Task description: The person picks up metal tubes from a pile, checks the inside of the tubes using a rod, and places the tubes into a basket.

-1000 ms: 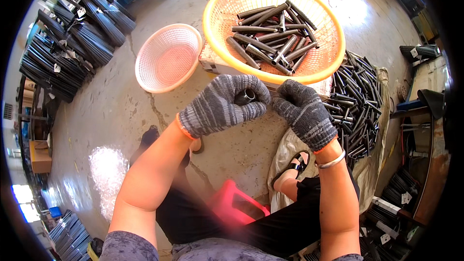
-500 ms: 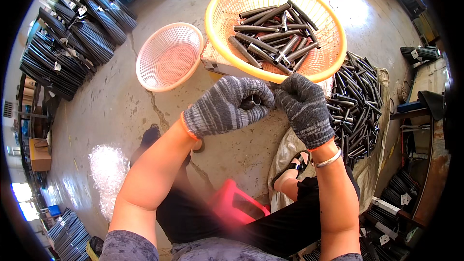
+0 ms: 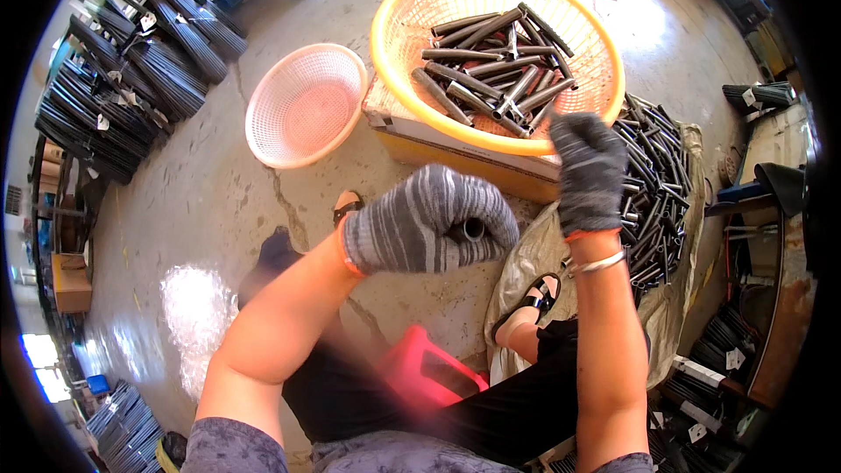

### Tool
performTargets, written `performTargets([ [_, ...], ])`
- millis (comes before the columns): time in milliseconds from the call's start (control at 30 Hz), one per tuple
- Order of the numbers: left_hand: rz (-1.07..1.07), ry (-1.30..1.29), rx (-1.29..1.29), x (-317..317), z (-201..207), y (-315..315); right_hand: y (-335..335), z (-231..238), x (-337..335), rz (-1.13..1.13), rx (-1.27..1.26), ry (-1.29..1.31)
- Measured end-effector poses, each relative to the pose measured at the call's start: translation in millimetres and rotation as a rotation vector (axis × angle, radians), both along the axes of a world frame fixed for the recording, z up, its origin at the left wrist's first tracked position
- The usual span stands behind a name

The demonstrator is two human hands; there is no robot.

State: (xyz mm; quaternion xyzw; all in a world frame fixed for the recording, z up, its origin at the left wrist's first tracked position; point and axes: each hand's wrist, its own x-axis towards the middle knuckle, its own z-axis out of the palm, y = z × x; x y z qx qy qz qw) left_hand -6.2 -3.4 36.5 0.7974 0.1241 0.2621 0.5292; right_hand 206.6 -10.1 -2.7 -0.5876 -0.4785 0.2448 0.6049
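Note:
My left hand [image 3: 429,221], in a striped grey knit glove with an orange cuff, is closed around a short dark metal tube [image 3: 474,229]. Only the tube's round open end shows between the fingers. My right hand [image 3: 589,171], gloved alike, is at the near right rim of a big yellow plastic basket [image 3: 604,31]. Its fingers are curled in, and whatever they may hold is hidden. Several dark metal tubes [image 3: 491,70] lie crisscross inside that basket, which rests on a cardboard box [image 3: 473,162].
A pile of similar tubes [image 3: 653,201] lies on a woven sheet [image 3: 534,258] at the right. A pale pink basket [image 3: 308,105] stands on the floor to the left. Long rod bundles [image 3: 114,105] line the far left. A pink stool [image 3: 429,368] is below me.
My hands have parted. The left one came down slightly toward me with its tube; the right one shifted right along the basket rim. The basket moved very slightly.

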Motion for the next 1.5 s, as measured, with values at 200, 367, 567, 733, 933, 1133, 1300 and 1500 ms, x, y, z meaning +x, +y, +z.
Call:
performTargets([
  [200, 0.437, 0.012, -0.125, -5.4, -16.8, 21.2, -20.1, 24.9, 14.4, 0.177, -0.249, 0.450],
  [367, 0.724, 0.273, 0.950, -7.5, -16.7, 32.7, -19.0, 33.8, 26.8, 0.179, -0.125, 0.485],
  [567, 0.628, 0.154, 1.314, 26.2, -6.2, 44.2, -22.9, 41.1, 31.8, 0.167, -0.072, 0.535],
  [733, 0.654, 0.241, 1.294, 63.2, -6.8, 46.5, -27.5, 44.1, 39.4, 0.226, -0.081, 0.732],
  [933, 0.770, 0.518, 1.023, 75.9, -47.8, 50.3, -35.9, 42.7, 43.7, 0.344, -0.070, 1.074],
  [1133, 0.555, 0.108, 0.747, 69.7, -31.4, 48.3, -35.5, 33.0, 49.9, 0.365, 0.051, -0.044],
  [1300, 0.440, -0.041, 0.449, 66.5, -18.6, 38.3, -41.7, 35.8, 33.5, 0.554, -0.075, 0.609],
  [1500, 0.311, -0.055, 0.417, 59.3, -19.0, 35.9, -42.7, 35.8, 25.2, 0.586, -0.261, 0.838],
])
